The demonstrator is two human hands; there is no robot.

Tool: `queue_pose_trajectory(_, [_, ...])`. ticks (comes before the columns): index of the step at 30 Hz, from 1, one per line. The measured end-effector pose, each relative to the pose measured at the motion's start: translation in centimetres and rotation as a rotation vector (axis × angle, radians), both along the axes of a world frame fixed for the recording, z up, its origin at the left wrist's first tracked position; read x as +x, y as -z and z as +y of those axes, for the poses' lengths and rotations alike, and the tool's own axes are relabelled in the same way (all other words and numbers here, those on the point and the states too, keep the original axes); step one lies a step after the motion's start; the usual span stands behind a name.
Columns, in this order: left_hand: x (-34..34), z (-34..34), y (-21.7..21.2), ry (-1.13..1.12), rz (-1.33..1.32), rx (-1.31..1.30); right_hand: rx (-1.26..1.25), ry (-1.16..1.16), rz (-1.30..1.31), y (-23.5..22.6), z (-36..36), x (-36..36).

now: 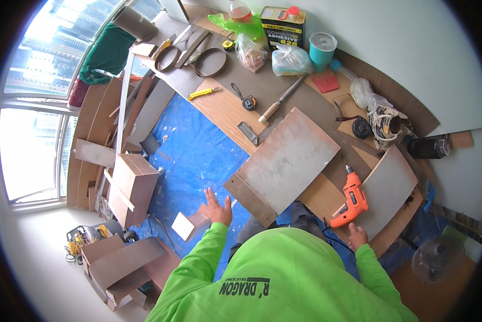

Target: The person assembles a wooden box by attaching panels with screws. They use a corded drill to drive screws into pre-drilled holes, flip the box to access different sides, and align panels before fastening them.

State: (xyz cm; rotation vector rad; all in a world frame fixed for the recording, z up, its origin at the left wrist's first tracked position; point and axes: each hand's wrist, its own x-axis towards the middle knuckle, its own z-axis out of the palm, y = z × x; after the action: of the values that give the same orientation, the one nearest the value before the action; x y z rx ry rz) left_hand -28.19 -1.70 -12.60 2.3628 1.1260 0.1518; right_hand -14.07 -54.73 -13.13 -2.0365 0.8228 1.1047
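1. The left hand (218, 208) hovers open, fingers spread, over the blue tarp (195, 155), just beside a small wooden block (190, 225).
2. The right hand (357, 236) rests flat near the grip of an orange power drill (349, 201); nothing is gripped.
3. A box-like wooden panel (286, 161) with a pale, dusty face lies between the hands, tilted across brown boards.
4. Farther off lie a tape measure (249, 103), a yellow utility knife (202, 93), a wooden-handled chisel (281, 102) and a teal cup (322, 49).
5. A square adhesive can (281, 27) stands by the wall.
6. A green sleeve covers each forearm.
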Motion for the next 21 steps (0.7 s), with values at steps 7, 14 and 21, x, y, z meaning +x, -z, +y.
queue_pose_trajectory(7, [-13.4,-6.5,6.6,0.206,0.177,-0.534,0.244,-0.459,0.263,-0.7,1.4,-0.3])
queue_pose_trajectory(14, [-17.2,-6.3,13.7,0.543,0.289,-0.915,0.273,-0.508,0.145,-1.3,3.5,0.6])
queue_pose_trajectory(21, [-20.3,-2.2,13.2,0.566,0.439,-0.854,0.107,-0.410,-0.030,-4.3,5.0,-2.7])
